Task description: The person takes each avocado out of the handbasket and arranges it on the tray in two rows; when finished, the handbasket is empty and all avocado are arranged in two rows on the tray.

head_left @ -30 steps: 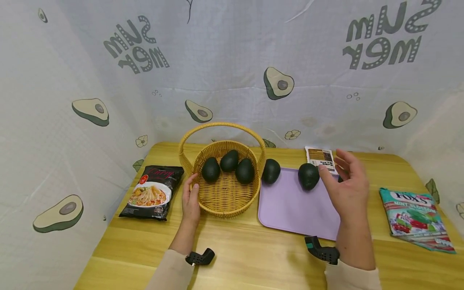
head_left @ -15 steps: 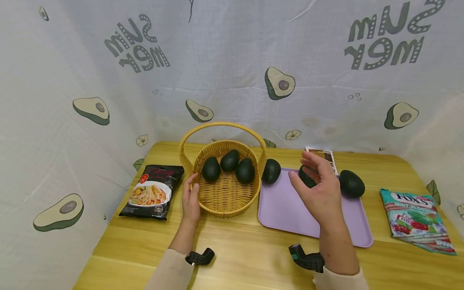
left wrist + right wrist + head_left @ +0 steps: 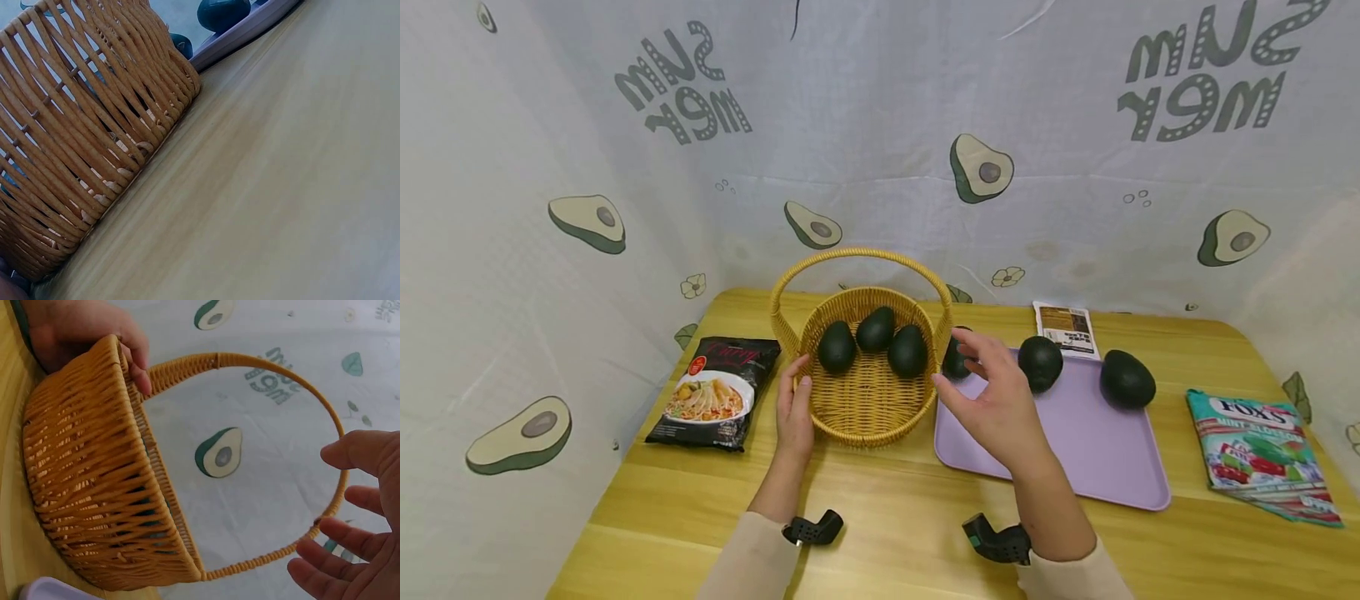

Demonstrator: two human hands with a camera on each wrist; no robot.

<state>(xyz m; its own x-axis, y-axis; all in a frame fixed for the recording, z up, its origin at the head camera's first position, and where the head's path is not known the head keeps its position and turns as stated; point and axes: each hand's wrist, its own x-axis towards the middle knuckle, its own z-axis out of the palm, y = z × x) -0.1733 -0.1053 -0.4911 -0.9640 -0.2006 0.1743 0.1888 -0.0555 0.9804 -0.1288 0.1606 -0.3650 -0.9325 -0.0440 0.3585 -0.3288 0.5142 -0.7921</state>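
Three dark green avocados lie in the far part of a yellow wicker basket [image 3: 867,439] with a tall arched handle. My left hand [image 3: 794,417] holds the basket's left rim, thumb outside; in the right wrist view its fingers [image 3: 139,378] reach over the edge. My right hand [image 3: 996,404] is in the air by the basket's right side, fingers loosely spread and holding nothing. It partly hides one avocado [image 3: 953,360] at the left end of a lilac tray [image 3: 1120,467]. Two more avocados, a middle one [image 3: 1040,364] and a right one [image 3: 1127,380], are along the tray's far side.
A black noodle packet [image 3: 715,393] lies left of the basket. Behind the tray is a small white-and-brown packet [image 3: 1066,329]. A teal candy bag [image 3: 1262,454] lies at the right of the wooden table [image 3: 895,533]. A printed curtain hangs behind.
My right hand has moved left across the tray towards the basket, uncovering the middle and right avocados. My left hand has stayed at the basket's rim.
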